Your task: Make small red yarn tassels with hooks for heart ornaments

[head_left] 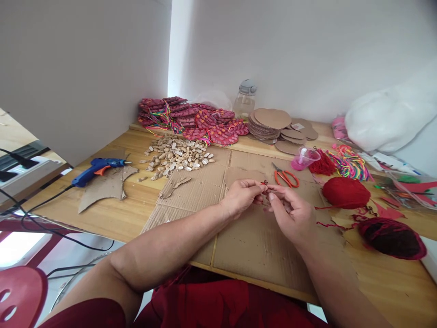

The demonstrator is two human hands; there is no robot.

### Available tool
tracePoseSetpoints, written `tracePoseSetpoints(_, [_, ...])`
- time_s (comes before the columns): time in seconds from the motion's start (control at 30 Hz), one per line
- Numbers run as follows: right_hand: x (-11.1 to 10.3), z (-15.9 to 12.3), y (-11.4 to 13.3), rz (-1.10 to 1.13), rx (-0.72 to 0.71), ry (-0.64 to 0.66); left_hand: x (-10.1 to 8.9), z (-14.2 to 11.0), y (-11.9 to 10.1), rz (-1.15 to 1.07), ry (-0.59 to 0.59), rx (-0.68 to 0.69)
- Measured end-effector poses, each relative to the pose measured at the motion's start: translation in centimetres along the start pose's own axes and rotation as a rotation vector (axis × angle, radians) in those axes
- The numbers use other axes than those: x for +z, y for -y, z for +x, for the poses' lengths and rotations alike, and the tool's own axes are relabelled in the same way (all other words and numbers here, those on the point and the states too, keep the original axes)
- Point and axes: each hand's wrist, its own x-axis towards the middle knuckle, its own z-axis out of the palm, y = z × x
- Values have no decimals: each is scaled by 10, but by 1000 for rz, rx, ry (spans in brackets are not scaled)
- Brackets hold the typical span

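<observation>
White walls close in a wooden bench (112,218) spread with flattened cardboard (252,241). Near its left edge lies a blue glue gun (97,167), a heap of pale shells (177,157) beyond. At the middle, left hand (241,197) and right hand (290,214) meet, fingertips pinched shut on a small red yarn knot (265,185) between them, equally near both. Orange scissors (286,176) lie just behind; a red yarn ball (345,192) sits rightward.

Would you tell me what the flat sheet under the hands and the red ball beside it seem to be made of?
The flat sheet looks like matte brown corrugated cardboard: fold creases and ribbed patches show. The red ball seems to be wound yarn, soft and fuzzy, with loose strands trailing from it.
</observation>
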Motion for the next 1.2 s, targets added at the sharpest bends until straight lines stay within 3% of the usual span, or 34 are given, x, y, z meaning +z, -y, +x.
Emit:
tracePoseSetpoints(0.37, [5, 1, -10, -12, 19, -43, 3, -2, -2, -25, 27, -36])
tracePoseSetpoints(0.63, [1, 2, -3, -355, -303, -198, 4, -5, -1, -59, 42, -38])
tracePoseSetpoints(0.93, [-2, 4, -4, -372, -430, -213, 6, -3, -2, -71, 16, -75])
tracePoseSetpoints(1.03, [-4, 5, -8, -375, -411, -197, 6, -3, -4, -39, 17, -82])
tracePoseSetpoints(1.2, [-9, 6, -17, -251, -224, -94, 3, -3, -5, 74, 16, -56])
